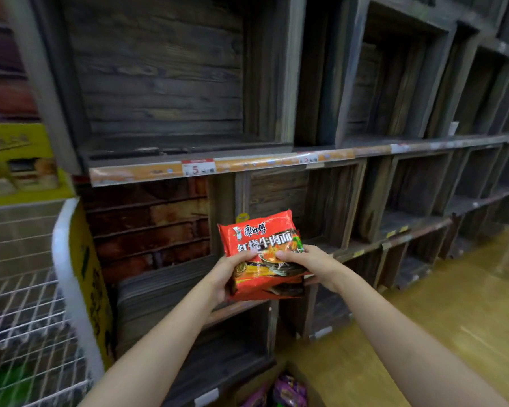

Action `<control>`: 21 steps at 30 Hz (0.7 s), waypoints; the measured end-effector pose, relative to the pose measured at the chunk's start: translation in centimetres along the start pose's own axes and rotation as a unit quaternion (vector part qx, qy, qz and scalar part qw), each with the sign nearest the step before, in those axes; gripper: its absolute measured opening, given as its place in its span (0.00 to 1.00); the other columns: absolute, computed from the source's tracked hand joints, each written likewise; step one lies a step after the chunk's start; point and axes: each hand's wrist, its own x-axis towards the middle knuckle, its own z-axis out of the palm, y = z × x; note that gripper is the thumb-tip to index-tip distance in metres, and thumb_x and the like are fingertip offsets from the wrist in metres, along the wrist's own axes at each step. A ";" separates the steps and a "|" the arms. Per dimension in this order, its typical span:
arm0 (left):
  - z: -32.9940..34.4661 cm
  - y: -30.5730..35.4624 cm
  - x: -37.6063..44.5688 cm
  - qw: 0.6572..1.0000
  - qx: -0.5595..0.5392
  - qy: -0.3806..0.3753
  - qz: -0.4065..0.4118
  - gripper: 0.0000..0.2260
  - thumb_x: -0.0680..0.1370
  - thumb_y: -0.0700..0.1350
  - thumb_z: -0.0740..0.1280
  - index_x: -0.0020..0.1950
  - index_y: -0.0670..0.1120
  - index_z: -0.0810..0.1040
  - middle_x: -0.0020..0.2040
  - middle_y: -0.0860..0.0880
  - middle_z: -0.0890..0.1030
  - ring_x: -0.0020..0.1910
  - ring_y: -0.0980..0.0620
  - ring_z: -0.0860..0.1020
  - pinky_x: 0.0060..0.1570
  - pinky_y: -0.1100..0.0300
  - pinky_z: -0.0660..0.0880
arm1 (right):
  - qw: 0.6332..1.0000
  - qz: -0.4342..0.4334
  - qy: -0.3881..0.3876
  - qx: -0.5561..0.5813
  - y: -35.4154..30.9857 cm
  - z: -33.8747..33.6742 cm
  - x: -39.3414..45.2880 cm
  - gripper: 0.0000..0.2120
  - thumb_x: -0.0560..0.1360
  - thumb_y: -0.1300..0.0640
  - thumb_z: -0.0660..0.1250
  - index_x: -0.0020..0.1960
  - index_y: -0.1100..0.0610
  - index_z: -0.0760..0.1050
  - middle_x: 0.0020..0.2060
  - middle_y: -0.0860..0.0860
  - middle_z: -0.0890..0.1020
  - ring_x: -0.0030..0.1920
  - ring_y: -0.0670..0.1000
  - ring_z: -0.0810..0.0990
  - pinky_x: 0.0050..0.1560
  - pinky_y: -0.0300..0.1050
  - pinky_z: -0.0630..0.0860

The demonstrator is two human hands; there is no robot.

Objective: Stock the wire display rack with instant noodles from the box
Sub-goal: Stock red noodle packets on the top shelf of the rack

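Noodles in a red packet (263,254) sit between my left hand (227,274) and right hand (309,262), fingers of both curled around its sides, before the wooden shelves (247,165), white wire rack (27,318) at left.

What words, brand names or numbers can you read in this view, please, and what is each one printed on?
"康師傅": brand, top of the red noodle packet held in the left hand and right hand.
"红烧牛肉面": large characters across that packet.
"5": white price tag on the wooden shelf edge; its small print is blurred.
Second price tag: blurred.
Yellow carton and yellow side panel of the wire rack: print unreadable.
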 end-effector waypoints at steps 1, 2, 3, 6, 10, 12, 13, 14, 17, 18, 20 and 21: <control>-0.7 0.1 -1.3 1.000 -0.007 0.004 -0.007 0.26 0.68 0.50 0.72 0.63 0.43 0.76 0.53 0.41 0.83 0.48 0.43 0.83 0.45 0.53 0.80 | 1.000 -0.005 0.000 0.015 -0.2 1.1 -0.3 0.15 0.69 0.46 0.73 0.52 0.51 0.77 0.48 0.49 0.83 0.49 0.49 0.81 0.50 0.48 0.77; -1.6 0.2 -2.8 1.000 -0.020 0.006 -0.017 0.25 0.68 0.52 0.71 0.62 0.43 0.77 0.52 0.41 0.83 0.47 0.44 0.83 0.46 0.52 0.80 | 0.999 -0.007 0.005 0.034 -0.2 2.3 -0.6 0.14 0.69 0.48 0.73 0.51 0.52 0.77 0.49 0.50 0.83 0.49 0.50 0.81 0.54 0.50 0.77; -2.7 0.3 -4.2 0.999 -0.031 0.009 -0.025 0.23 0.70 0.55 0.69 0.61 0.43 0.77 0.52 0.41 0.84 0.46 0.44 0.83 0.47 0.51 0.80 | 0.998 -0.009 0.009 0.058 -0.1 3.5 -1.0 0.14 0.70 0.48 0.72 0.52 0.53 0.77 0.50 0.51 0.83 0.50 0.52 0.81 0.55 0.52 0.77; -6.9 0.2 -8.2 0.997 -0.056 0.037 -0.037 0.27 0.75 0.63 0.60 0.59 0.42 0.79 0.53 0.39 0.83 0.49 0.41 0.83 0.52 0.45 0.78 | 0.989 -0.001 0.003 0.146 0.0 7.7 -2.7 0.17 0.72 0.49 0.70 0.57 0.55 0.75 0.51 0.55 0.83 0.50 0.57 0.82 0.43 0.54 0.80; -10.8 -0.3 -13.4 0.993 -0.006 0.119 0.003 0.21 0.74 0.57 0.67 0.61 0.44 0.77 0.53 0.40 0.83 0.50 0.40 0.82 0.52 0.45 0.79 | 0.982 0.003 -0.010 0.188 -0.1 13.3 -5.5 0.18 0.72 0.49 0.70 0.59 0.55 0.74 0.53 0.55 0.82 0.53 0.58 0.81 0.47 0.57 0.81; -12.4 -0.4 -16.0 0.985 0.008 0.168 0.032 0.25 0.68 0.51 0.75 0.63 0.44 0.76 0.53 0.41 0.83 0.51 0.41 0.82 0.55 0.43 0.77 | 0.983 0.014 -0.018 0.183 -0.3 15.5 -6.9 0.18 0.71 0.49 0.72 0.57 0.56 0.75 0.53 0.55 0.82 0.54 0.58 0.81 0.53 0.60 0.79; -13.3 -0.6 -17.2 0.982 0.008 0.185 0.040 0.30 0.64 0.50 0.78 0.64 0.44 0.75 0.53 0.41 0.83 0.51 0.41 0.82 0.56 0.42 0.77 | 0.983 0.017 -0.024 0.183 -0.4 16.3 -7.5 0.17 0.71 0.50 0.72 0.55 0.56 0.75 0.52 0.56 0.82 0.54 0.58 0.81 0.54 0.60 0.79; -14.3 -0.8 -18.3 0.979 0.004 0.198 0.042 0.33 0.61 0.49 0.79 0.64 0.44 0.74 0.54 0.41 0.83 0.51 0.41 0.82 0.55 0.42 0.77 | 0.983 0.017 -0.032 0.182 -0.5 17.1 -8.0 0.15 0.71 0.52 0.72 0.54 0.57 0.75 0.52 0.56 0.82 0.53 0.57 0.81 0.54 0.59 0.79; -16.8 -1.0 -21.7 0.970 -0.001 0.239 0.047 0.25 0.66 0.41 0.78 0.60 0.45 0.74 0.53 0.41 0.82 0.49 0.41 0.82 0.51 0.46 0.79 | 0.985 0.001 -0.043 0.169 -1.0 18.7 -9.2 0.10 0.71 0.53 0.72 0.49 0.56 0.75 0.49 0.55 0.82 0.50 0.54 0.81 0.50 0.53 0.80; -17.6 -1.0 -22.7 0.966 0.008 0.253 0.048 0.23 0.66 0.40 0.77 0.59 0.46 0.74 0.52 0.42 0.83 0.48 0.42 0.82 0.50 0.47 0.79 | 0.986 -0.002 -0.043 0.162 -1.2 19.1 -9.4 0.10 0.71 0.53 0.72 0.49 0.55 0.75 0.47 0.54 0.82 0.49 0.53 0.81 0.49 0.52 0.80; -18.6 -1.0 -24.7 0.958 0.025 0.280 0.055 0.22 0.66 0.39 0.77 0.57 0.45 0.75 0.51 0.42 0.83 0.48 0.43 0.82 0.51 0.48 0.79 | 0.987 -0.012 -0.053 0.152 -1.5 20.0 -9.9 0.14 0.71 0.49 0.72 0.52 0.55 0.76 0.48 0.53 0.83 0.50 0.54 0.81 0.53 0.54 0.79; -19.0 -0.9 -25.6 0.954 0.031 0.293 0.057 0.21 0.67 0.39 0.77 0.57 0.44 0.76 0.50 0.43 0.83 0.47 0.43 0.82 0.51 0.48 0.79 | 0.987 -0.015 -0.060 0.146 -1.7 20.4 -10.0 0.16 0.70 0.46 0.72 0.53 0.55 0.77 0.49 0.52 0.84 0.52 0.54 0.81 0.57 0.56 0.77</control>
